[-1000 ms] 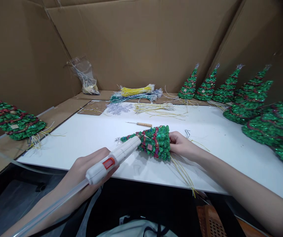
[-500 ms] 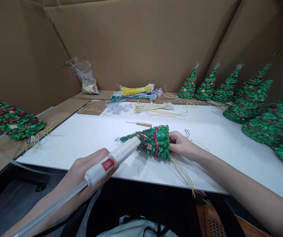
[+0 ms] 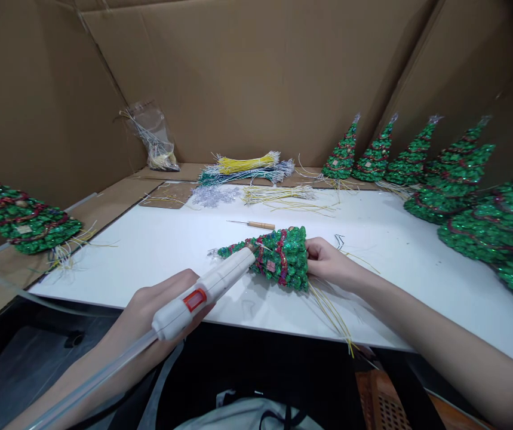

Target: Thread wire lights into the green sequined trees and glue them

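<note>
My left hand [image 3: 162,304] is wrapped round a white hot glue gun [image 3: 211,292] with a red-framed window and a clear glue stick [image 3: 99,379] out of its back. Its nozzle end is over the side of a small green Christmas tree [image 3: 283,257] with red garlands, and the exact contact is hidden. The tree lies on its side, tip to the left, with a clear star [image 3: 212,253] on it. My right hand [image 3: 325,260] grips the tree's base, some fingers hidden behind it. Yellow and white wires [image 3: 334,319] trail from the base over the table's front edge.
A wooden-handled awl [image 3: 260,225] lies behind the tree. Farther back are wire bundles [image 3: 247,162], clear stars [image 3: 215,196] and a plastic bag [image 3: 162,143]. Several finished-looking trees [image 3: 411,161] stand at the right, another tree [image 3: 27,224] at the left. Cardboard walls [image 3: 260,77] enclose the white table [image 3: 149,239].
</note>
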Tool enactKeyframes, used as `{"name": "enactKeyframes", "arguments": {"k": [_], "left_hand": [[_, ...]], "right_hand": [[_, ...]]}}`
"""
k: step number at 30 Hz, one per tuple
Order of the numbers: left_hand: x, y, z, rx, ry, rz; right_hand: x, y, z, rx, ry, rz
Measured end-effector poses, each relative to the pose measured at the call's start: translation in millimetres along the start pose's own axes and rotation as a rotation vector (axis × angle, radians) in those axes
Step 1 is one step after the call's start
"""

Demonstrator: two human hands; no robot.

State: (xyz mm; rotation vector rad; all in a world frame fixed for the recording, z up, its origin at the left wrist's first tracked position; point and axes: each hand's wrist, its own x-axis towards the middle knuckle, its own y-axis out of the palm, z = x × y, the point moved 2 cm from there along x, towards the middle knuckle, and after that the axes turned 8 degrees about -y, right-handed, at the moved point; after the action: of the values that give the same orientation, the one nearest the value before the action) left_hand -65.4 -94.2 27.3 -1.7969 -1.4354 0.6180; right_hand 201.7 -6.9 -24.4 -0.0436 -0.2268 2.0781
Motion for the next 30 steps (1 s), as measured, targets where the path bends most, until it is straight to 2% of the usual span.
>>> {"name": "enactKeyframes", "arguments": {"k": [3,6,15,30], "left_hand": [[2.9,-1.2,1.8,0.056,0.085,-0.02],[4.7,-1.6,4.1,0.071,0.112,-0.018],[5.9,-0.6,6.7,0.097,0.12,-0.022],[3.3,1.3,9.4,0.124,0.122,-0.064]], "right_hand": [[0.0,0.4,-0.1,0.005,0.0,0.0],[-0.3,0.6,-0.3,0.005,0.003,0.002],[1.2,0.4,-1.4,0.012,0.009,0.029],[0.4,0.6,0.3,0.039,0.039,-0.002]]}}
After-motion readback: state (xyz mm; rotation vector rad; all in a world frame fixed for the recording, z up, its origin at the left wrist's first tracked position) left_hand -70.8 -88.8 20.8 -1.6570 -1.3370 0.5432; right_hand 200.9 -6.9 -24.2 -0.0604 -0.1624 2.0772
